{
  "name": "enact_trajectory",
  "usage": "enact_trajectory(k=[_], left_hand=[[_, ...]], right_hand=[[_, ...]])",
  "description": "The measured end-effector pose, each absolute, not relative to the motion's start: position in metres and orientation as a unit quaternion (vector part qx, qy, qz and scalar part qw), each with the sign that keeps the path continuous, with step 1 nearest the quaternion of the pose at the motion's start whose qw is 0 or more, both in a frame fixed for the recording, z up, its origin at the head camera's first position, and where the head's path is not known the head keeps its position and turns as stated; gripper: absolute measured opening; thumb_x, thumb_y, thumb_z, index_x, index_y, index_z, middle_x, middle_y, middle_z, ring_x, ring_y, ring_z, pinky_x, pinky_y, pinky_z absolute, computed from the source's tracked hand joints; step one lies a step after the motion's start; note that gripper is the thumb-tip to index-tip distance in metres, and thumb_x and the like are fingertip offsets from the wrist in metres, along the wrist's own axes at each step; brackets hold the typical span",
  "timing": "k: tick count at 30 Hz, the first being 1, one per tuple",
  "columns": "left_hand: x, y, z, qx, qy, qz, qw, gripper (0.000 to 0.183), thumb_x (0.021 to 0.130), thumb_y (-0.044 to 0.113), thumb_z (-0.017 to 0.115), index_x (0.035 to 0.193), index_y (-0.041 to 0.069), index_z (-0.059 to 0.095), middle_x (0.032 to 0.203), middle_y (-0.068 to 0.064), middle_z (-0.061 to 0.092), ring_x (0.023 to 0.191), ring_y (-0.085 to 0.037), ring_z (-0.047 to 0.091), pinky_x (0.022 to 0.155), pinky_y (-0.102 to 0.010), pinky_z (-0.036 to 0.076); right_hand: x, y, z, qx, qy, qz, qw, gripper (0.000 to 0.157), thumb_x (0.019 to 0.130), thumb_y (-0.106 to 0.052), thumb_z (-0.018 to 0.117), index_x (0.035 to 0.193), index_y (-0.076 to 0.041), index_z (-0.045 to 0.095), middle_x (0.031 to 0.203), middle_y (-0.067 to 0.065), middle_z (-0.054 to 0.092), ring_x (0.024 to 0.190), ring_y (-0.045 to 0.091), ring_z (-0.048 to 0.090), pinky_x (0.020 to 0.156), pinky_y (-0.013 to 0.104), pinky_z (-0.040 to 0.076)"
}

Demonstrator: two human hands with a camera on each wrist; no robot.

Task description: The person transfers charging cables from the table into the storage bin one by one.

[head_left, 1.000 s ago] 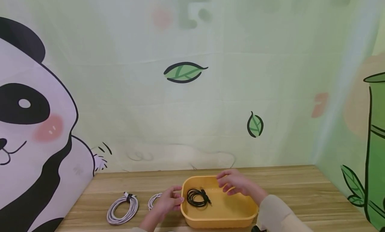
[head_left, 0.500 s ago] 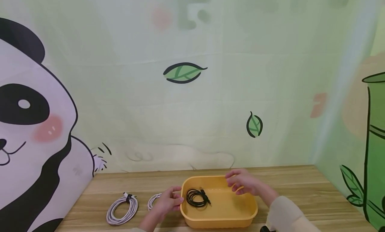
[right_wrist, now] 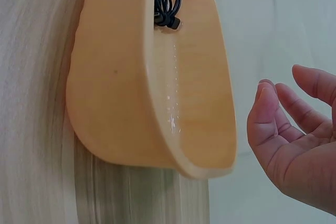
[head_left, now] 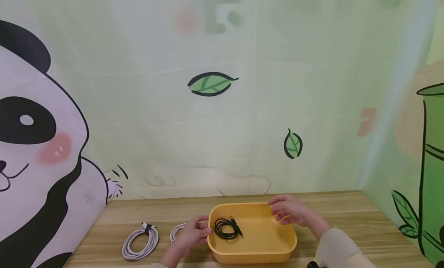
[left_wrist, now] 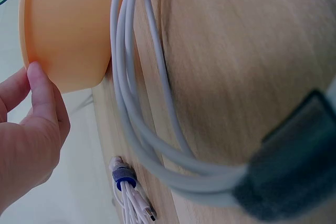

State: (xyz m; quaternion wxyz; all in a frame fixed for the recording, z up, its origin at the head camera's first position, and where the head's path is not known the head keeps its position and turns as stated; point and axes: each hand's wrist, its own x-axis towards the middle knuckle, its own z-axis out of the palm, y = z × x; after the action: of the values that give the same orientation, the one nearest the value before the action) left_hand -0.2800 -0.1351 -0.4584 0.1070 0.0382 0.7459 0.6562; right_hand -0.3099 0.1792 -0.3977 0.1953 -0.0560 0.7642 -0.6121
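A yellow plastic basin (head_left: 256,258) stands on the wooden table. In it, near the left end, lies a coiled black cable (head_left: 226,228). My left hand (head_left: 194,232) holds the basin's left rim; in the left wrist view the fingertips of this hand (left_wrist: 34,124) meet at the rim. Above the basin's back right part hovers my right hand (head_left: 291,211), fingers loosely bent and nothing in them. The right wrist view shows that hand (right_wrist: 299,135) apart from the basin wall (right_wrist: 113,77).
Left on the table lies a coiled white cable (head_left: 140,243) with a dark strap. Another white cable (head_left: 176,232) is partly hidden behind my left hand. A small black object (head_left: 313,264) shows at the bottom edge, by the right sleeve. A printed cloth backdrop (head_left: 243,125) rises behind the table.
My right hand has moved to the right above the basin, its fingers still loosely bent. The left hand, the basin and the black cable stay in place.
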Motion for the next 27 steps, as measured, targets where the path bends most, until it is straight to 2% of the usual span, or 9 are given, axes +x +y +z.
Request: enact_trajectory(k=[27], left_hand=[[-0.281, -0.136, -0.459, 0.037, 0.746, 0.656, 0.109, 0.045, 0.082, -0.001, 0.055, 0.122, -0.009, 0.037, 0.085, -0.004, 0.047, 0.071, -0.011, 0.051, 0.061, -0.022, 0.049]], right_hand=[[-0.306, 0.211, -0.407, -0.021, 0.777, -0.602, 0.181, 0.042, 0.082, -0.011, 0.052, 0.118, 0.007, 0.041, 0.08, 0.005, 0.054, 0.061, 0.011, 0.051, 0.055, 0.022, 0.048]])
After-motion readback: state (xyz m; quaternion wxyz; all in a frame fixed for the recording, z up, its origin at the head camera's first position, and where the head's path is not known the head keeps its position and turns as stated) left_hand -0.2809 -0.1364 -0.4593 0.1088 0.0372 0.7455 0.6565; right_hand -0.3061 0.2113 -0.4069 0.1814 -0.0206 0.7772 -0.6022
